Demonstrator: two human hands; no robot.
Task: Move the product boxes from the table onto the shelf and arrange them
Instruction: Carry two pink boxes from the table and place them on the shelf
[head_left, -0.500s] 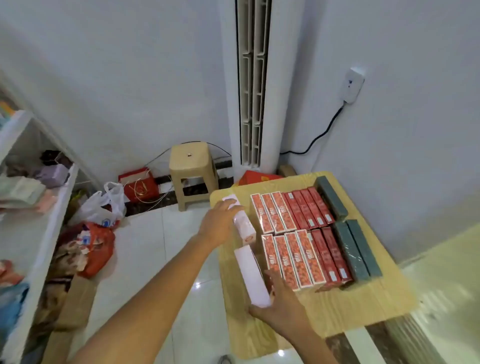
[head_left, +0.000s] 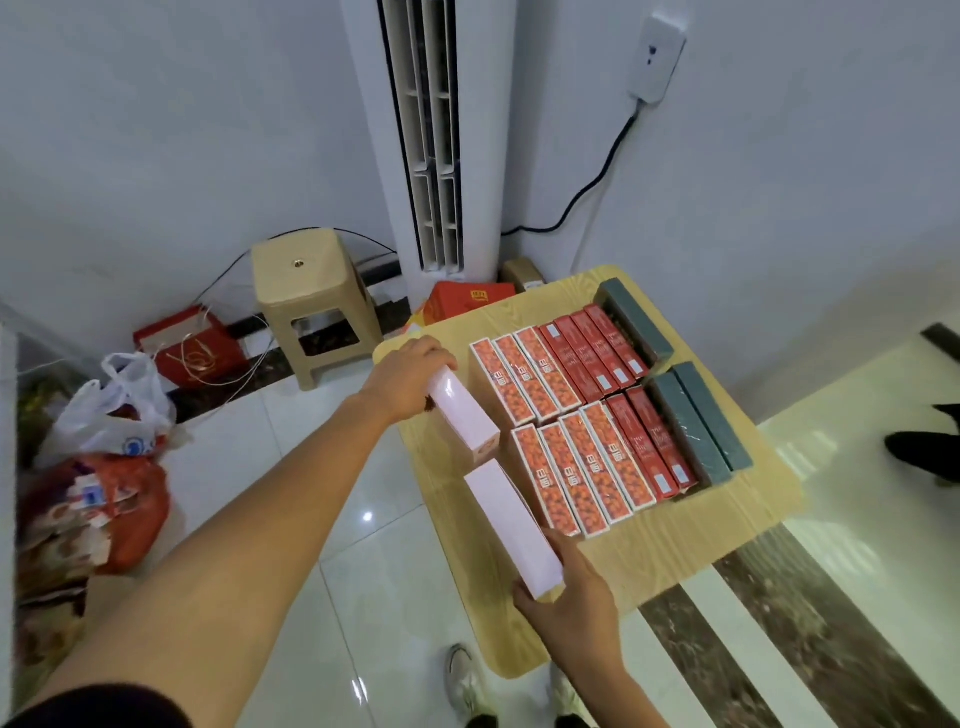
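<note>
On the small wooden table (head_left: 727, 525) lie two rows of long product boxes: orange-patterned boxes (head_left: 524, 382), dark red boxes (head_left: 597, 353) and grey-green boxes (head_left: 696, 426) at the right. My left hand (head_left: 410, 376) grips the far end of a pale pink box (head_left: 462, 415) at the table's left edge. My right hand (head_left: 566, 592) holds the near end of a second pale pink box (head_left: 511, 525), which lies just left of the front row. The shelf is out of view apart from a white edge at the far left.
A beige plastic stool (head_left: 309, 296) stands by the wall, with a red gift bag (head_left: 192, 348) and plastic bags (head_left: 104, 447) on the floor to the left. A white tower air conditioner (head_left: 431, 135) fills the corner. Another person's dark shoe (head_left: 919, 447) shows at the right.
The view has tilted down and shifted right, so the shelf has left the frame. Both hands keep their hold on the two pink boxes.
</note>
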